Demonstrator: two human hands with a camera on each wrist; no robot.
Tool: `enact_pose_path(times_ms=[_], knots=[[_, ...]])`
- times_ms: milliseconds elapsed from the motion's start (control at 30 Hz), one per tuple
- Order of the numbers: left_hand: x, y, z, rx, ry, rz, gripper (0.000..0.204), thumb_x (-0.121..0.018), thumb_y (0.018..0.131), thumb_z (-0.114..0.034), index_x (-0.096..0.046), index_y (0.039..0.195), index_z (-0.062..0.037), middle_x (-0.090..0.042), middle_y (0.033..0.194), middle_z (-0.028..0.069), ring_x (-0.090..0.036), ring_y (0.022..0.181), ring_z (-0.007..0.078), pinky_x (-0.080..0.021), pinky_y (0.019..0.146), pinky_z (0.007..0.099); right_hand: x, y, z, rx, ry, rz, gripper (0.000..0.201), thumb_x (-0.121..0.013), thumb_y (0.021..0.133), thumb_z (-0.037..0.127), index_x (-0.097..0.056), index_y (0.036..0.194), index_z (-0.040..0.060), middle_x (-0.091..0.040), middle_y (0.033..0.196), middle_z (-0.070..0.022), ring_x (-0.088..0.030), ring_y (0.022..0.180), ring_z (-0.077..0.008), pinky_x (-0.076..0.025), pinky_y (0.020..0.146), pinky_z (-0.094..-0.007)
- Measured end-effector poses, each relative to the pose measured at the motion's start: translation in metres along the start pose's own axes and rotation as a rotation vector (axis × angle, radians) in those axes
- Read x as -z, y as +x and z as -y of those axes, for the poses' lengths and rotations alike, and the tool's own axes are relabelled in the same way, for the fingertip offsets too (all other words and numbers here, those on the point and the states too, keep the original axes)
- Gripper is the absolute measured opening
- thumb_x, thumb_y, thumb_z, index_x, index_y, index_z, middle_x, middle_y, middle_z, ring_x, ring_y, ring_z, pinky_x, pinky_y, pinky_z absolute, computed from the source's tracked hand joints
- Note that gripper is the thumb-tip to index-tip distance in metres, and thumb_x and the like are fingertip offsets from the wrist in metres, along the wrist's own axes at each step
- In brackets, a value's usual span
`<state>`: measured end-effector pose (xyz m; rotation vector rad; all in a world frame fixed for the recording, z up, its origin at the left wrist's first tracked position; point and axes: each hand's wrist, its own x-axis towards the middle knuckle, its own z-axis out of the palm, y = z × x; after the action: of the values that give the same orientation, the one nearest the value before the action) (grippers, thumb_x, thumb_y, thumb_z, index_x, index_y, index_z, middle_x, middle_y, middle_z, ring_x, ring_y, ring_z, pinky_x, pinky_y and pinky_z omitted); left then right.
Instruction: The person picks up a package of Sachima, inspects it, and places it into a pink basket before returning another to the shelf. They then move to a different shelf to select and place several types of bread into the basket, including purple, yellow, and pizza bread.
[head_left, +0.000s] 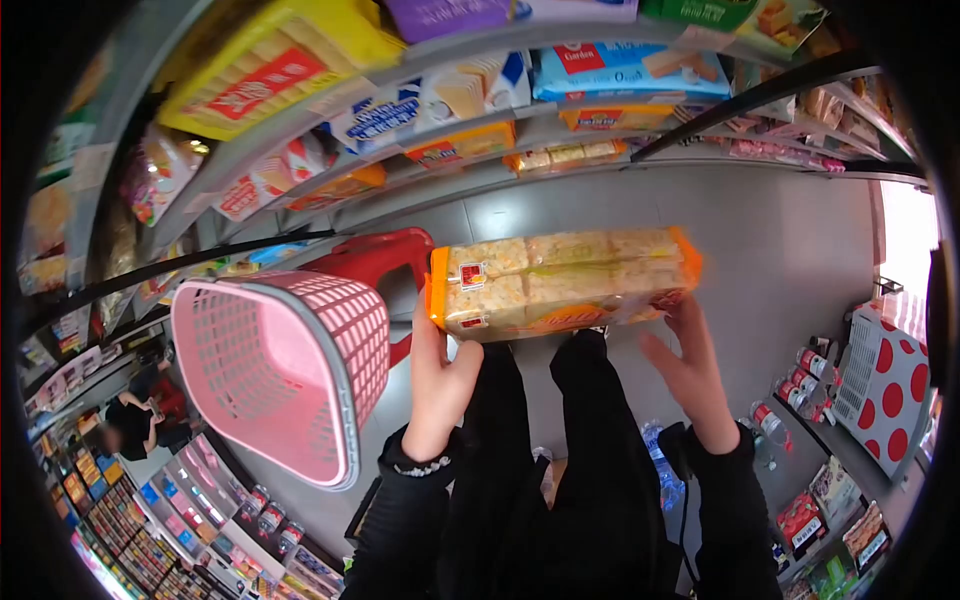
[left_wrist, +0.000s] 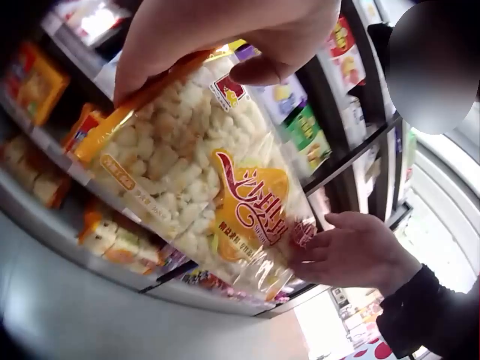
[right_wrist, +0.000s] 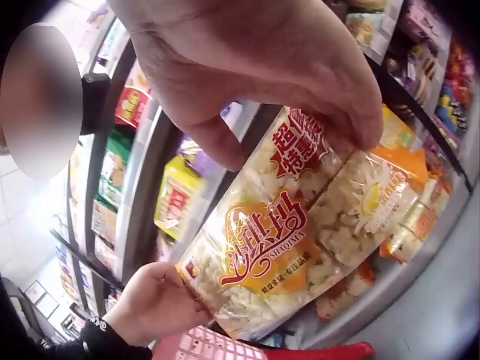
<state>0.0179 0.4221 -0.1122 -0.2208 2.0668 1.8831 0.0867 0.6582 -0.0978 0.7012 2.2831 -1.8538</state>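
Orange-ended snack packet (head_left: 565, 285), one, at the body's 12 o'clock: left hand (head_left: 438, 385) gripping one end, right hand (head_left: 692, 360) spread against the other; step, seemingly holding; moving toward the pink basket (head_left: 240, 370), packet's 8 o'clock, would need two-handed support.

Snack pack (head_left: 570, 285) between the hands (head_left: 438, 390) is glossy clear plastic, kinda crinkly. Basket (head_left: 300, 370) left of the hands? Smooth pink plastic. Red stool (head_left: 360, 255) ahead and left of them, smooth plastic too. Floor (head_left: 770, 240) below them's smooth, shiny grey; sleeves (head_left: 400, 530) behind them, matt black cloth.
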Motion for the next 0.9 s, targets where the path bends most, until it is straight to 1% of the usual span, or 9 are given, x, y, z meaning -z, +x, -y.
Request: enact_pose_path(times_ms=[233,300,367,500,567,600,733,833,900], knots=[[0.017,0.039,0.133,0.204,-0.181,-0.12,0.051,-0.042,0.074,0.007,-0.033,0.124,0.0019,-0.046,0.116,0.0093,-0.044,0.107,0.0154,-0.032,0.092,0.0264,-0.067,0.052,-0.107,-0.07,-0.153,-0.023,0.039,-0.064,0.071,0.014,-0.042,0.099,-0.0028,-0.052,0.095,-0.019,-0.052,0.092,-0.0309,-0.041,0.078,-0.0349],[0.028,0.057,0.159,0.209,-0.093,-0.171,0.047,-0.045,0.075,0.005,-0.038,0.121,0.0008,-0.048,0.112,0.0078,-0.047,0.098,0.0135,-0.037,0.085,0.0247,-0.092,0.072,-0.15,0.009,-0.118,-0.039,0.038,-0.064,0.07,0.015,-0.042,0.096,-0.0026,-0.052,0.093,-0.0195,-0.052,0.088,-0.0322,-0.042,0.075,-0.0354],[0.048,0.08,0.19,0.25,0.123,-0.176,0.048,-0.041,0.074,0.001,-0.038,0.122,-0.0031,-0.05,0.109,0.0063,-0.047,0.093,0.0115,-0.038,0.079,0.0231,-0.117,0.092,-0.17,-0.02,-0.058,0.045,0.042,-0.062,0.075,0.013,-0.04,0.108,-0.0012,-0.051,0.106,-0.0117,-0.05,0.1,-0.0191,-0.039,0.084,-0.0313],[0.074,0.132,0.228,0.329,-0.055,-0.188,0.045,-0.042,0.071,-0.004,-0.042,0.116,-0.006,-0.049,0.108,0.0058,-0.047,0.094,0.0147,-0.037,0.082,0.0291,-0.161,0.134,-0.186,-0.075,-0.18,0.067,0.042,-0.062,0.074,0.013,-0.04,0.107,-0.0036,-0.052,0.103,-0.0154,-0.052,0.097,-0.0201,-0.041,0.081,-0.0302],[0.071,0.153,0.227,0.29,-0.144,-0.281,0.04,-0.042,0.072,-0.004,-0.046,0.111,-0.0028,-0.053,0.097,0.0049,-0.049,0.085,0.0109,-0.038,0.074,0.0216,-0.182,0.155,-0.206,-0.15,-0.037,0.103,0.045,-0.063,0.073,0.016,-0.041,0.107,-0.0024,-0.053,0.102,-0.0154,-0.053,0.097,-0.0232,-0.043,0.079,-0.0315],[0.075,0.163,0.234,0.284,-0.142,-0.313,0.039,-0.043,0.072,-0.005,-0.046,0.111,-0.0034,-0.053,0.098,0.0049,-0.049,0.088,0.012,-0.037,0.077,0.0238,-0.192,0.164,-0.215,-0.061,-0.093,0.075,0.047,-0.063,0.071,0.017,-0.042,0.108,-0.0007,-0.053,0.104,-0.0161,-0.053,0.098,-0.0289,-0.043,0.079,-0.0355],[0.105,0.215,0.268,0.318,-0.206,-0.458,0.032,-0.046,0.071,-0.013,-0.049,0.102,-0.0076,-0.053,0.099,0.0036,-0.047,0.092,0.0152,-0.033,0.084,0.0309,-0.227,0.207,-0.228,0.057,-0.214,0.072,0.048,-0.063,0.069,0.021,-0.045,0.108,-0.0002,-0.054,0.105,-0.0186,-0.05,0.098,-0.0344,-0.036,0.086,-0.0402],[0.108,0.244,0.276,0.366,-0.287,-0.557,0.023,-0.046,0.073,-0.02,-0.051,0.093,-0.0114,-0.052,0.098,0.0006,-0.046,0.092,0.0164,-0.031,0.088,0.0363,-0.246,0.242,-0.226,0.123,-0.276,0.039,0.049,-0.063,0.068,0.024,-0.045,0.107,-0.0001,-0.054,0.105,-0.018,-0.05,0.098,-0.034,-0.034,0.089,-0.0399],[0.105,0.261,0.275,0.364,-0.353,-0.661,0.031,-0.046,0.076,-0.029,-0.05,0.101,-0.0108,-0.049,0.106,0.0046,-0.045,0.095,0.0195,-0.032,0.088,0.0403,-0.258,0.264,-0.226,0.129,-0.247,0.083,0.05,-0.063,0.067,0.024,-0.044,0.105,-0.0024,-0.052,0.106,-0.0218,-0.049,0.1,-0.0352,-0.036,0.087,-0.0397]])
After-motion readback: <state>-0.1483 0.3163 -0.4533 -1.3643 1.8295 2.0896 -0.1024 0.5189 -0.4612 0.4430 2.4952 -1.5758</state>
